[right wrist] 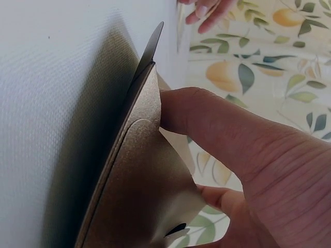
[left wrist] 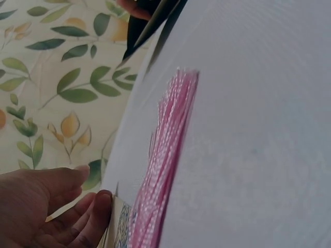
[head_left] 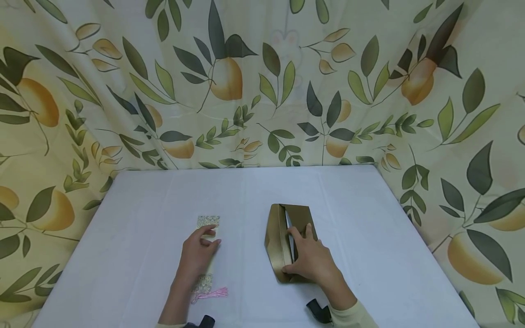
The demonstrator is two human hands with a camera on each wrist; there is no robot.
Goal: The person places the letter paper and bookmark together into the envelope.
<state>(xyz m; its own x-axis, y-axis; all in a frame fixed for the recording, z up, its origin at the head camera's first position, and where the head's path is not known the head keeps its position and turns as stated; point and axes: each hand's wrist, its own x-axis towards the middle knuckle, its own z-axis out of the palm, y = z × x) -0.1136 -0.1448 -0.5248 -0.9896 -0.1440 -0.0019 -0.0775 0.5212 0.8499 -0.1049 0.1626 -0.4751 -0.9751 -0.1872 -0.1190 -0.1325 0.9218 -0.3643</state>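
Note:
A bookmark (head_left: 208,222) with glittery patterned ends and a pink tassel (head_left: 217,293) lies on the white table, left of the middle. Over it is my left hand (head_left: 199,253), thumb and fingers apart; the left wrist view has its fingertips beside the bookmark's edge, and contact is hard to tell. My right hand (head_left: 311,257) grips a gold envelope (head_left: 299,214) by its opening, the flap folded out to the left. The right wrist view shows the envelope (right wrist: 145,175) tilted, its lower edge over a dark shadow. A pale strip shows in the opening.
White cloth covers the table (head_left: 156,205). Behind it and at both sides hangs a fruit-and-leaf patterned curtain (head_left: 246,109). Black wrist devices (head_left: 320,312) sit by both wrists at the front.

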